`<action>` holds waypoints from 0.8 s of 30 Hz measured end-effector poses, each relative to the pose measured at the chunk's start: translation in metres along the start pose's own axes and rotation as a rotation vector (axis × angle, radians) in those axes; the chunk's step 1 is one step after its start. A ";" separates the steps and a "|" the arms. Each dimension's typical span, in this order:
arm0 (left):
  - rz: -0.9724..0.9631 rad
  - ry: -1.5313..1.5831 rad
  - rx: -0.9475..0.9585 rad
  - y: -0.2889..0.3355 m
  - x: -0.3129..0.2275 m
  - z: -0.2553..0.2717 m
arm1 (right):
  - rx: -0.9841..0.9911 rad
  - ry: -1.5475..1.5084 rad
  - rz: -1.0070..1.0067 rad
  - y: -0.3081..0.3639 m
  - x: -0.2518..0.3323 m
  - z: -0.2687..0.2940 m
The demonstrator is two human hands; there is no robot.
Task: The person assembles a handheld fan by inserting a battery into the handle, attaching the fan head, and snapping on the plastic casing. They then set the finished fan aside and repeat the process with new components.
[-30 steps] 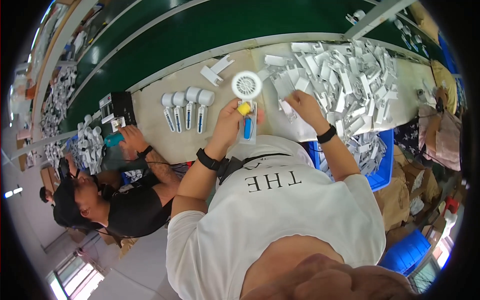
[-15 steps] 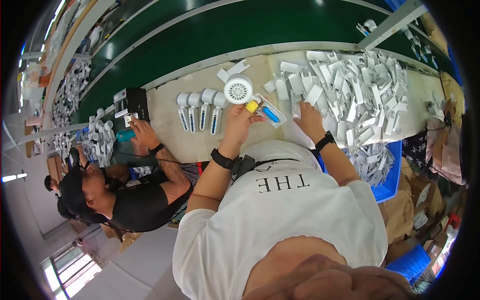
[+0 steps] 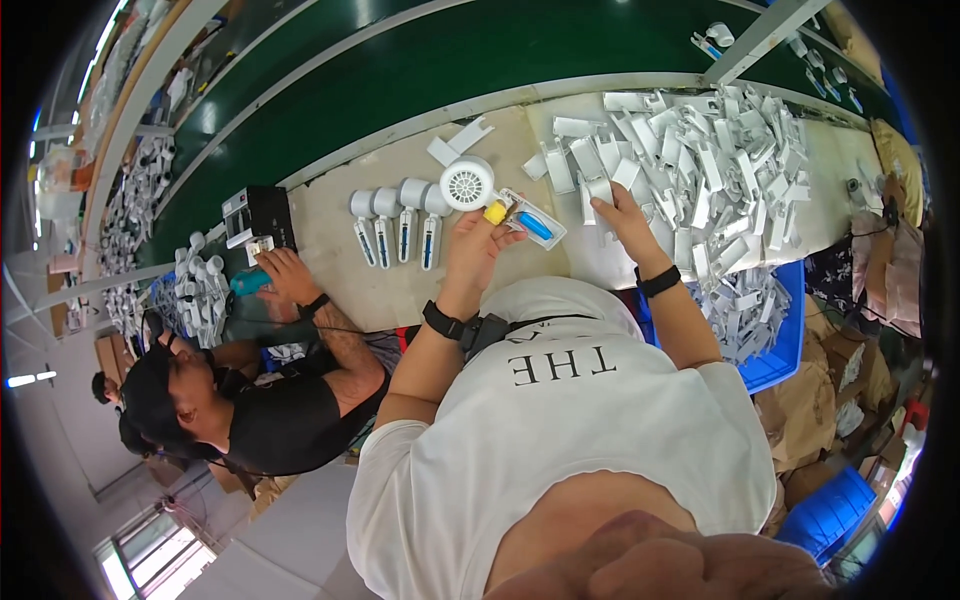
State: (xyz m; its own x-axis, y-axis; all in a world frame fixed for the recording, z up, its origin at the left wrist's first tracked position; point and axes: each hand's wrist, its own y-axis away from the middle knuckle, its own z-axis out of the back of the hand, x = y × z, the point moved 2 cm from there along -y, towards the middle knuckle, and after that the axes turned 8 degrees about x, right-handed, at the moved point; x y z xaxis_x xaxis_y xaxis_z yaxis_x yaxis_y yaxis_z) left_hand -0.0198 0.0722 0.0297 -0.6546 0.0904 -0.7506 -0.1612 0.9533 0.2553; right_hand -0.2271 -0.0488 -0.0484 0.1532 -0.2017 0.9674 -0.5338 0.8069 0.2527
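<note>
My left hand (image 3: 478, 245) holds a small white handheld fan (image 3: 472, 185) with a round grille head, tilted to the left; a blue battery (image 3: 534, 226) shows in its open handle, and a yellow cap covers one fingertip. My right hand (image 3: 622, 215) reaches into a big heap of white plastic cover pieces (image 3: 700, 170) and touches one at the heap's near edge. Three more white fans (image 3: 395, 220) lie in a row on the beige table (image 3: 330, 260) just left of the held fan.
A green conveyor belt (image 3: 420, 60) runs along the far side of the table. A co-worker on my left has a hand (image 3: 285, 275) beside a black box (image 3: 258, 212) and a pile of white parts (image 3: 195, 295). A blue bin (image 3: 770, 350) with more covers stands at my right.
My left hand turned the fan from upright to tilted left and lowered it toward the row of fans. My right hand shifted across the edge of the heap of covers.
</note>
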 end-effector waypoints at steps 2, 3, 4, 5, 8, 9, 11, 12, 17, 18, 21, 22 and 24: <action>0.013 0.008 0.009 0.000 0.001 0.000 | 0.070 -0.356 -0.185 -0.006 -0.008 0.002; 0.006 0.001 -0.011 0.000 0.001 0.001 | 0.066 -0.355 -0.185 -0.006 -0.014 0.003; 0.000 -0.004 -0.032 0.000 0.001 0.002 | 0.037 -0.543 -0.240 -0.006 -0.025 0.004; 0.003 -0.002 -0.032 0.001 0.001 0.002 | 0.007 -0.731 -0.296 -0.005 -0.036 0.003; -0.008 -0.009 -0.047 0.001 -0.001 0.007 | -0.032 -0.862 -0.415 0.018 -0.062 -0.011; -0.020 -0.005 -0.036 0.001 -0.001 0.010 | -0.081 -0.882 -0.419 0.024 -0.078 -0.013; -0.032 0.001 -0.031 0.002 -0.002 0.014 | -0.015 -0.820 -0.466 0.041 -0.098 -0.006; -0.041 0.001 -0.044 0.003 -0.004 0.014 | 0.050 -0.760 -0.506 0.049 -0.103 -0.005; -0.085 -0.002 -0.072 0.007 -0.004 0.021 | 0.208 0.858 -0.197 0.062 -0.057 0.007; -0.078 0.019 -0.048 0.006 -0.002 0.021 | 0.206 0.857 -0.192 0.060 -0.055 0.002; -0.065 0.052 -0.014 0.004 0.002 0.014 | 0.332 0.981 0.522 0.055 -0.033 -0.028; -0.051 0.069 -0.005 0.004 0.002 0.011 | 0.328 0.979 0.531 0.052 -0.032 -0.034; -0.057 0.056 -0.002 0.003 0.003 0.007 | 0.405 1.076 0.519 0.045 -0.037 -0.046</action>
State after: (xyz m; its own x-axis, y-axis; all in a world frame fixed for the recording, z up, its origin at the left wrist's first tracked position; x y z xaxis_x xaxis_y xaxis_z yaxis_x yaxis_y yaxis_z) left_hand -0.0166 0.0777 0.0239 -0.6845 0.0198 -0.7287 -0.2008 0.9558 0.2146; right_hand -0.2188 0.0202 -0.0738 0.3456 0.7943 0.4997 -0.9211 0.3890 0.0187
